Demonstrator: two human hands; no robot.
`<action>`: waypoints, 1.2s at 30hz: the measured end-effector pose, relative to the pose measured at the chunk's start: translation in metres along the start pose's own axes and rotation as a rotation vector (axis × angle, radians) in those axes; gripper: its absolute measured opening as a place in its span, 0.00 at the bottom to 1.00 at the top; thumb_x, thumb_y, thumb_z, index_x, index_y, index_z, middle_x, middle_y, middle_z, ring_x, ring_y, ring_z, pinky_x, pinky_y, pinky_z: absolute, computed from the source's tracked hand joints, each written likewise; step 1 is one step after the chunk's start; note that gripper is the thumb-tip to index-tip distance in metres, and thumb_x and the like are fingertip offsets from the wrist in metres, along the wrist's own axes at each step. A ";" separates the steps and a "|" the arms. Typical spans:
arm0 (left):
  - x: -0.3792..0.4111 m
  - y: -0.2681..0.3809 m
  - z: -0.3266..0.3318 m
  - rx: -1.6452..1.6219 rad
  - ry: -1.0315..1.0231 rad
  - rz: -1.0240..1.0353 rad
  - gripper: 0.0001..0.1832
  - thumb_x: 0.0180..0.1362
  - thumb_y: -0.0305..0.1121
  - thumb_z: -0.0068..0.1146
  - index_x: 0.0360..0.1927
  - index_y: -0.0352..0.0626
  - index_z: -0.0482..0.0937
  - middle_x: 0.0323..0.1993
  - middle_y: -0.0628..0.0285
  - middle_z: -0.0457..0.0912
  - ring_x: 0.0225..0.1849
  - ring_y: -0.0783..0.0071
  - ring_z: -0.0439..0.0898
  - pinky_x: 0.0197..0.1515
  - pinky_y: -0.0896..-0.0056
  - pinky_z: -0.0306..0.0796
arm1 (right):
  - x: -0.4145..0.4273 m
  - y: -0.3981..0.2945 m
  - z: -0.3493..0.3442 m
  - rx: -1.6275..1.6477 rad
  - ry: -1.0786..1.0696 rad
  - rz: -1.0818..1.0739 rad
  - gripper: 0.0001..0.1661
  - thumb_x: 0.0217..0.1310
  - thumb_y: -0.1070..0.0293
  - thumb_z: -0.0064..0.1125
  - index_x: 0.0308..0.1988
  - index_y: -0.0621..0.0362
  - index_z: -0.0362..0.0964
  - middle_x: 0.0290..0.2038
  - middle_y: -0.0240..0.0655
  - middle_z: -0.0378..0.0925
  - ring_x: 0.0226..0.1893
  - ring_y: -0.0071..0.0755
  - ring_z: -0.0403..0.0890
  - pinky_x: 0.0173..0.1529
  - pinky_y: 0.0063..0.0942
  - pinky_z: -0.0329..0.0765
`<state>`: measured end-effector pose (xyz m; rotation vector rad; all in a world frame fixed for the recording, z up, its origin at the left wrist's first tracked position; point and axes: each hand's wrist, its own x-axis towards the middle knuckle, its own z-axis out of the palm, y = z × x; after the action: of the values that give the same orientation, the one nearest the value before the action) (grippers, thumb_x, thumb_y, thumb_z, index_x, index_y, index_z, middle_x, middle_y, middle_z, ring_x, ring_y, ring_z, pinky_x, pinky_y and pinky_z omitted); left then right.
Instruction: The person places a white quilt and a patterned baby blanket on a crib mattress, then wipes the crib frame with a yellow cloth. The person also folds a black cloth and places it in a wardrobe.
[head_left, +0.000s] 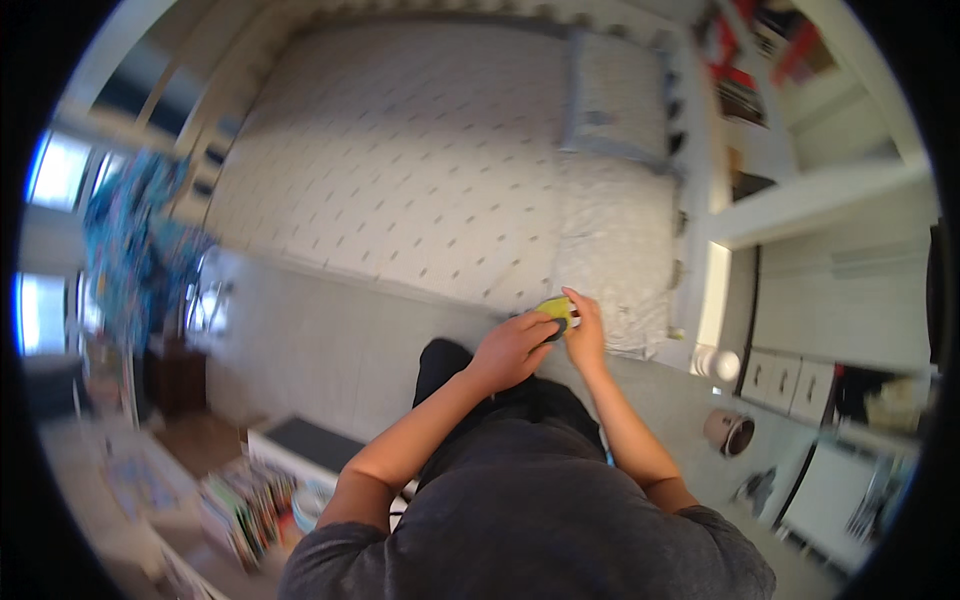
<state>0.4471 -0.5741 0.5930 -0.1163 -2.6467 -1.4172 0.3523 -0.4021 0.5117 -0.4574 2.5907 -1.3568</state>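
Note:
My left hand (510, 351) and my right hand (586, 330) meet in front of me, both holding a small yellow-green and dark grey object (555, 309). The fingers of my left hand lie over its near side, while my right hand grips its right end, where a white part shows. Blur and the fingers hide what exactly it is. Just beyond my hands lies a bed mattress (390, 180) with a pale sheet marked with small dark dashes. Two pillows rest at its right end, a light patterned pillow (615, 240) nearer me and a grey-edged pillow (619, 97) farther off.
A waste bin (727, 433) stands on the floor at right, near white drawers (784, 382). Shelving (825, 187) rises on the right. At lower left are a row of books (247, 510) and a dark-topped white unit (311, 446). Blue patterned cloth (139, 240) hangs by the windows.

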 end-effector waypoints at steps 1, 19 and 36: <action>0.014 0.001 -0.002 0.004 -0.057 0.036 0.19 0.59 0.31 0.64 0.54 0.41 0.81 0.55 0.55 0.81 0.54 0.52 0.81 0.53 0.56 0.76 | 0.001 0.000 0.004 0.051 0.123 0.049 0.38 0.52 0.81 0.67 0.64 0.50 0.73 0.51 0.40 0.76 0.40 0.39 0.80 0.45 0.34 0.79; 0.125 -0.001 0.015 -0.034 -0.810 0.682 0.26 0.57 0.27 0.61 0.61 0.49 0.78 0.69 0.56 0.72 0.64 0.52 0.74 0.63 0.57 0.72 | 0.007 -0.018 -0.010 2.055 0.859 0.231 0.27 0.79 0.50 0.45 0.64 0.56 0.71 0.64 0.43 0.75 0.59 0.51 0.79 0.66 0.52 0.73; 0.206 -0.070 0.126 -0.022 -1.131 0.390 0.15 0.63 0.30 0.60 0.53 0.46 0.83 0.58 0.60 0.82 0.58 0.56 0.79 0.61 0.59 0.74 | 0.119 0.246 -0.191 -0.929 1.008 0.796 0.31 0.69 0.57 0.57 0.69 0.46 0.68 0.71 0.43 0.67 0.72 0.54 0.64 0.73 0.55 0.60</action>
<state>0.2238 -0.5073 0.4983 -1.7878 -3.0199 -1.4673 0.1378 -0.1650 0.4154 1.3829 3.3349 0.0224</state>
